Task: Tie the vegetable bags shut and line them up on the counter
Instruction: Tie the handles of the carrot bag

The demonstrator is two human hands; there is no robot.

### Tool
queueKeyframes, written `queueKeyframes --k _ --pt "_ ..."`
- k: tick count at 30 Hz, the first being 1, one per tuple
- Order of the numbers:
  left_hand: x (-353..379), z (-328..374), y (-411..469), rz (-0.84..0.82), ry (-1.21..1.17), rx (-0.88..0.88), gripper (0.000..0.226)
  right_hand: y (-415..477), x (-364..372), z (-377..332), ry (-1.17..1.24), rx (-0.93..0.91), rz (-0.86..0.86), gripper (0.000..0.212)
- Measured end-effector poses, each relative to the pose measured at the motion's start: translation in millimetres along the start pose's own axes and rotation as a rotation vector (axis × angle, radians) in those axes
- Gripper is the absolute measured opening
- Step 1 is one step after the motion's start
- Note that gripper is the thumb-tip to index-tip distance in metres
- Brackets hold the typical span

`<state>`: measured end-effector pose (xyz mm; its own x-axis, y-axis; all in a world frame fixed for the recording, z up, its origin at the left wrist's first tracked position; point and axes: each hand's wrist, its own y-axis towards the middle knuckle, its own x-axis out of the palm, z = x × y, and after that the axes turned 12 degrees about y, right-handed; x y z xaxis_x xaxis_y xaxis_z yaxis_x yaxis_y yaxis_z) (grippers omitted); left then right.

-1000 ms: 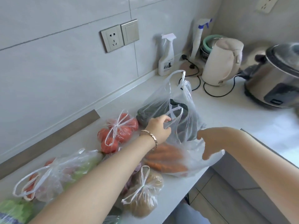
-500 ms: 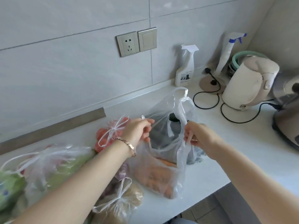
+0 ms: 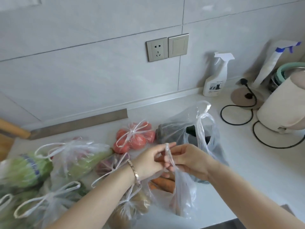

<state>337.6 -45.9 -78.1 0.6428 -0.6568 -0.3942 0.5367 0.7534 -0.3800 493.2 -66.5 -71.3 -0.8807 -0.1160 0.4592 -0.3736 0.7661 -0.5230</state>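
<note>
A clear plastic carrot bag [image 3: 181, 200] stands at the counter's front edge, orange carrots showing inside. My left hand [image 3: 151, 161] and my right hand [image 3: 189, 159] meet above it, both pinching its twisted handles. Just behind stands an untied bag with dark vegetables [image 3: 191, 129], its handles sticking up. A knotted tomato bag [image 3: 133, 138] lies to the left. Tied bags of greens [image 3: 74, 159], a purple vegetable [image 3: 107, 166] and potatoes [image 3: 132, 210] lie at the front left.
On the white counter [image 3: 244, 171] at the right stand a cream kettle [image 3: 283, 111] with black cords, two spray bottles [image 3: 216, 76] and a green-rimmed pot. A wall socket [image 3: 156, 49] sits above. A wooden handle [image 3: 13, 129] pokes in at the left.
Both hands came together over the carrot bag and gathered its handles into a twisted strand. The view has swung left, so the cooker at the right is out of view.
</note>
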Motion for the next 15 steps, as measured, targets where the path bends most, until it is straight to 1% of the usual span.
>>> queueKeyframes --k 1,2,4,6,7,9,10,11,12,13,14,15 --pt "2 0 3 -0.011 0.046 0.027 0.070 0 0 1 -0.018 -0.004 0.002 0.005" --pt "3 -2 8 0.012 0.125 0.058 0.071 0 -2 1 -0.038 -0.007 0.002 0.007" --pt "3 -4 15 0.020 0.175 0.090 0.069 -1 -5 1 -0.081 0.001 0.009 0.007" --pt "3 -8 20 -0.003 0.164 0.111 0.054 -3 -4 -2 -0.173 0.008 0.040 0.008" --pt "5 -9 22 -0.003 0.165 0.140 0.041 -3 -2 -1 -0.239 -0.001 0.084 0.013" --pt "2 -14 24 0.082 0.285 0.160 0.007 0 -4 2 -0.388 -0.055 0.225 0.026" --pt "-2 -22 27 0.152 0.389 0.139 0.018 1 -7 5 -0.421 -0.082 0.314 0.032" --pt "-6 -30 29 0.231 0.449 0.101 0.028 1 -13 9 -0.387 -0.079 0.388 0.036" --pt "-10 -39 29 0.319 0.446 0.041 0.032 0 -19 15 -0.265 -0.046 0.433 0.037" --pt "-15 -48 29 0.408 0.381 -0.033 0.034 1 -25 22 -0.067 0.002 0.455 0.035" --pt "-18 -57 29 0.466 0.237 -0.123 0.036 2 -30 33 0.169 0.045 0.473 0.032" --pt "-20 -63 29 0.518 -0.002 -0.213 0.037 4 -34 44 0.377 0.069 0.493 0.030"
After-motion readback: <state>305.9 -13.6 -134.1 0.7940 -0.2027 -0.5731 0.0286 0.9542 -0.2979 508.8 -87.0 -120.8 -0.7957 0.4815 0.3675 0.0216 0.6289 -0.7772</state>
